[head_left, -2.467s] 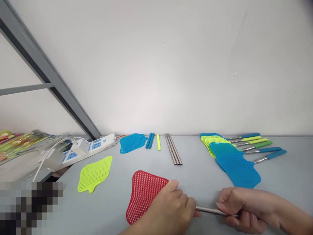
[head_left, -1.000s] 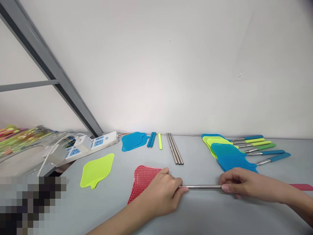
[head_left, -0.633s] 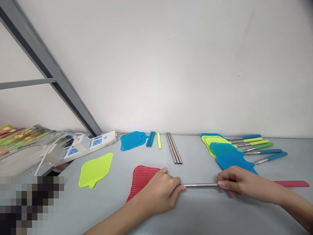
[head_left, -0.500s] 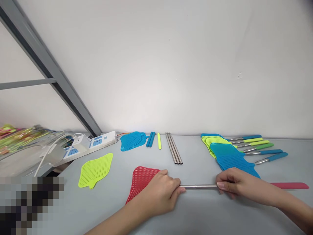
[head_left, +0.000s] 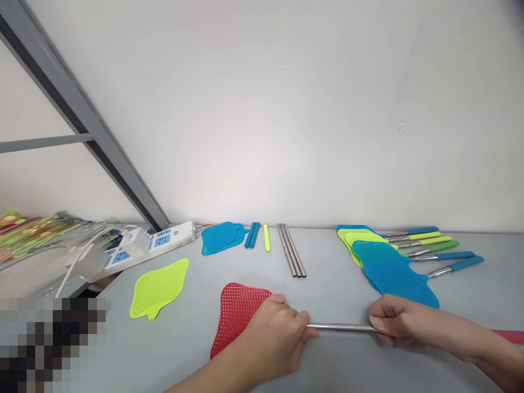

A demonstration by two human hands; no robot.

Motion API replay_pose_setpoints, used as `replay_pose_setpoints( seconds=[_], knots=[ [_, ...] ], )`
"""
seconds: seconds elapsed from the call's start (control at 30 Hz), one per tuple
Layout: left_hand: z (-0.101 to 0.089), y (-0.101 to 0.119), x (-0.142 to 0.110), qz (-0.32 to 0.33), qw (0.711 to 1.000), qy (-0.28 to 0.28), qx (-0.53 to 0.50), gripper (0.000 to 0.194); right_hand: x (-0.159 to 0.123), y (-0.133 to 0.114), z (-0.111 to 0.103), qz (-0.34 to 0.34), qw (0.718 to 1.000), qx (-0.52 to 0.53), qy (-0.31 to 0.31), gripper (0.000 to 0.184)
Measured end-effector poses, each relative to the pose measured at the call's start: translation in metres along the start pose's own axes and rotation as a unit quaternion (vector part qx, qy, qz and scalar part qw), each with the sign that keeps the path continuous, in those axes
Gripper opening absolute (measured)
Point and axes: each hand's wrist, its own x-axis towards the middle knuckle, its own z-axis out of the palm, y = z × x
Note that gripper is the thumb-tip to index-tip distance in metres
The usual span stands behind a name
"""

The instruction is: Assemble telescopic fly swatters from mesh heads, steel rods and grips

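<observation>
**Steel shaft (head_left: 341, 327) held level between two closed hands**

At the left of the surface (head_left: 327, 365), a lime swatter head (head_left: 158, 289) is laid near a power strip (head_left: 172, 237). The red swatter head (head_left: 237, 319) lies flat on the near side. The left hand (head_left: 272, 334) is closed around one shaft end against it, so any join is hidden. Steel tubes (head_left: 291, 250) are lined up farther off. The shaft is steadied from both ends, as the right hand (head_left: 403, 325) is closed around it farther along, with a red grip (head_left: 510, 337) extending beyond. A stack of blue and lime swatter heads (head_left: 395, 275) lies just behind that hand.
</observation>
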Motion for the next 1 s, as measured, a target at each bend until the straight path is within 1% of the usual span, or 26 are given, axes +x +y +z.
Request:
replay_pose_setpoints(
  seconds=[0.07, 0.17, 0.27, 0.37, 0.5, 0.63, 0.77, 0.9, 1.0],
  knots=[
    [0.000, 0.001, -0.001, 0.003, 1.000, 0.001, 0.007, 0.020, 0.001, -0.001, 0.001, 0.002, 0.999, 0.036, -0.019, 0.027],
    [-0.002, 0.003, -0.001, 0.005, 1.000, 0.000, 0.017, 0.019, 0.003, 0.003, 0.003, 0.018, 0.996, 0.074, -0.043, 0.020],
    [-0.003, 0.005, 0.000, 0.004, 1.000, 0.001, 0.024, 0.019, 0.006, 0.009, 0.003, 0.058, 0.991, 0.113, -0.042, 0.012],
    [-0.003, 0.007, 0.000, 0.010, 0.999, -0.001, 0.040, 0.018, 0.006, 0.012, 0.005, 0.082, 0.985, 0.140, -0.051, 0.010],
    [-0.002, 0.009, -0.001, 0.015, 0.999, -0.014, 0.048, 0.015, 0.005, 0.006, 0.009, 0.098, 0.977, 0.169, -0.082, 0.009],
    [-0.004, 0.010, -0.001, 0.018, 0.999, -0.033, 0.034, 0.018, 0.004, 0.001, 0.014, 0.125, 0.974, 0.170, -0.088, 0.008],
    [-0.004, 0.010, -0.001, 0.016, 0.999, -0.040, 0.018, 0.020, 0.005, 0.003, 0.015, 0.119, 0.974, 0.170, -0.087, 0.008],
    [-0.004, 0.010, 0.000, 0.002, 0.999, -0.053, 0.005, 0.020, 0.008, 0.009, 0.015, 0.087, 0.981, 0.142, -0.105, 0.018],
    [-0.004, 0.006, 0.000, -0.015, 0.999, -0.042, -0.007, 0.021, 0.009, 0.012, 0.015, 0.068, 0.983, 0.143, -0.089, 0.022]
  ],
)
